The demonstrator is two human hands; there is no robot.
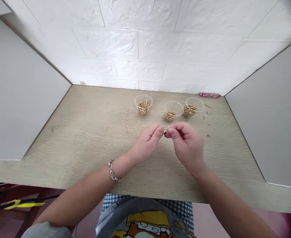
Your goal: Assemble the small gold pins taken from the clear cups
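Observation:
My left hand (149, 140) and my right hand (187, 142) meet above the middle of the table, both closed in a pinch. Between their fingertips is a small gold-coloured metal pin (166, 129), mostly hidden by the fingers. Just beyond the hands stand three clear plastic cups: a left cup (143, 97), a middle cup (174, 102) and a right cup (195, 99). Each holds a heap of small gold-coloured metal pieces. The middle cup is nearest to my fingers, and the right one looks tilted or leaning beside it.
Several loose thin pins (208, 106) lie to the right of the cups. A red and silver tube (210, 95) rests against the white brick-patterned wall (150, 46). Grey side panels (271, 115) bound the wooden table (81, 132). Fine specks lie left of the cups.

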